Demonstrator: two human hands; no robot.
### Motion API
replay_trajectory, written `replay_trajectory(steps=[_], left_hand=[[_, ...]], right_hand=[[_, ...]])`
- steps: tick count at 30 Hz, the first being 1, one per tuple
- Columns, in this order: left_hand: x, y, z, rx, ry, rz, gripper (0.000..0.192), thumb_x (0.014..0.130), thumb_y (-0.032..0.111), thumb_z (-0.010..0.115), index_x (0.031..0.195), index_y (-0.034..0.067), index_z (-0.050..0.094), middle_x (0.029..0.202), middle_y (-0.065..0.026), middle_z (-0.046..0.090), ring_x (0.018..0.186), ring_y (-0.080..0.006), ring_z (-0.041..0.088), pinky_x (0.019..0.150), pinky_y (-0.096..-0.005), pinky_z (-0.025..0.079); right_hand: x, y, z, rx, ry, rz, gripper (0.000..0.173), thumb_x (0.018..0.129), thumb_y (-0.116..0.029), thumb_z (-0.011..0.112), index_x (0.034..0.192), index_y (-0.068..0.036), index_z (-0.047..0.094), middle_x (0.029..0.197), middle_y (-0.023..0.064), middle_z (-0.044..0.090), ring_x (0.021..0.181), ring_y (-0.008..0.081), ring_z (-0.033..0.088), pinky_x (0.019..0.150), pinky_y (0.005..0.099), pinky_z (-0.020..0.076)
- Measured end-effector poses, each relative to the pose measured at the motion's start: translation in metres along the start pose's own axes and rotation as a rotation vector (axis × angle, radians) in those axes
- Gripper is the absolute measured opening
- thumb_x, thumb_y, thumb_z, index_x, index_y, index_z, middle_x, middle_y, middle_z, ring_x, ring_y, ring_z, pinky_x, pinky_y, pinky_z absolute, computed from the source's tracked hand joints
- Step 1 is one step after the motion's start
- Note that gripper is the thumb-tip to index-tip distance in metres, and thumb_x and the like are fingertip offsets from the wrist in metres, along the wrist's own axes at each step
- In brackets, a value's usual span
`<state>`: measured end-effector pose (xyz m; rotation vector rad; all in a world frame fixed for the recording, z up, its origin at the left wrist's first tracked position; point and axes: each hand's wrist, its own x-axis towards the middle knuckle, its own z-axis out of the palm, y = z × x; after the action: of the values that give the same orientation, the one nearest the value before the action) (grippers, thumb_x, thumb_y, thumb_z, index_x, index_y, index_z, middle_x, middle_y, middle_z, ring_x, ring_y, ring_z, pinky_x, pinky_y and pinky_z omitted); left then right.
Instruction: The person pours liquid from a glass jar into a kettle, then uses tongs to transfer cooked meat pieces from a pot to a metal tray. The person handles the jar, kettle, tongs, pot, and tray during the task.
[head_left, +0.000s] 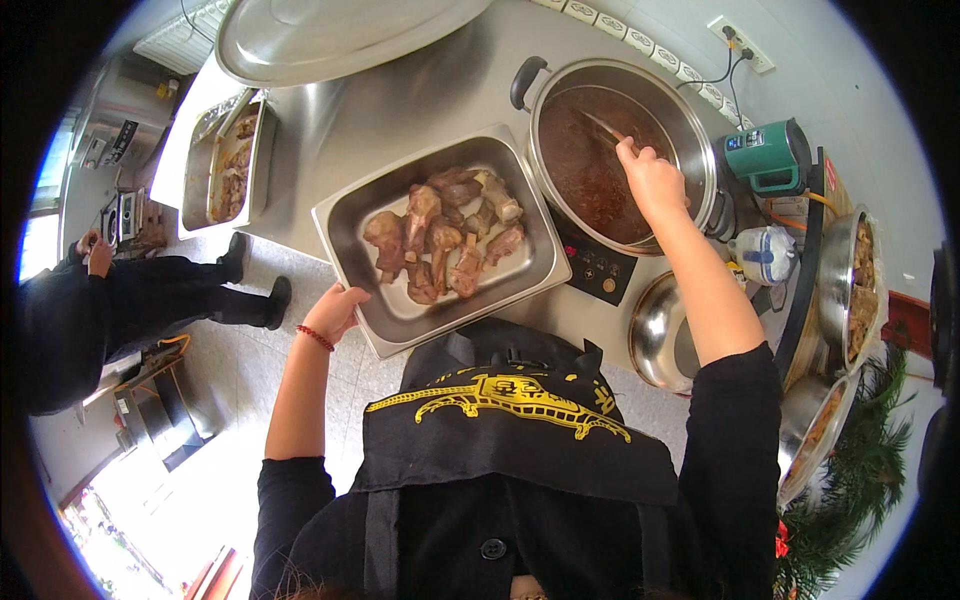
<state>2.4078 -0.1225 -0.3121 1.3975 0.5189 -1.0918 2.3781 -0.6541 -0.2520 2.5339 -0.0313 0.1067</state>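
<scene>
My left hand (335, 309) grips the near-left rim of a rectangular stainless-steel food pan (379, 330). Several large cooked meat pieces on the bone (442, 225) lie in the middle of that pan. My right hand (652, 180) is over a big two-handled steel pot (709, 150), closed around a slim metal utensil (600, 124). Its brownish handle shows at my fingers, and its pointed metal end lies over the dark liquid; its exact kind is unclear. Dark red-brown broth (577, 172) fills much of the pot, which stands on a black induction cooker (596, 274) touching or close to the pan.
A large steel lid (337, 37) lies at the back. Another pan with meat (191, 202) stands at the left table end. To the right are a green kettle (769, 157), a steel bowl (652, 322) and bowls of food (832, 292). Another person (150, 307) stands at left.
</scene>
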Motion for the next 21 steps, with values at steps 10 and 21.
replay_trajectory(steps=[10,21], left_hand=[[-0.004,0.003,0.004,0.006,-0.017,0.009,0.031,0.086,0.001,0.050,0.116,-0.003,0.055,0.110,-0.0122,0.065,0.098,-0.0236,0.065,0.085,-0.0367,0.053],[-0.008,0.006,0.008,0.005,0.011,0.010,0.030,0.086,0.002,0.052,0.115,-0.003,0.055,0.108,-0.0120,0.065,0.095,-0.0233,0.066,0.082,-0.0362,0.054]], right_hand=[[-0.007,0.014,-0.008,0.127,-0.091,0.026,0.041,0.086,-0.008,0.053,0.126,-0.010,0.046,0.076,0.0121,0.062,0.061,0.0262,0.068,0.049,0.0351,0.0551],[-0.020,0.024,-0.003,-0.031,-0.214,0.201,0.035,0.088,-0.010,0.051,0.123,-0.008,0.046,0.076,0.0122,0.062,0.060,0.0262,0.068,0.049,0.0351,0.0546]])
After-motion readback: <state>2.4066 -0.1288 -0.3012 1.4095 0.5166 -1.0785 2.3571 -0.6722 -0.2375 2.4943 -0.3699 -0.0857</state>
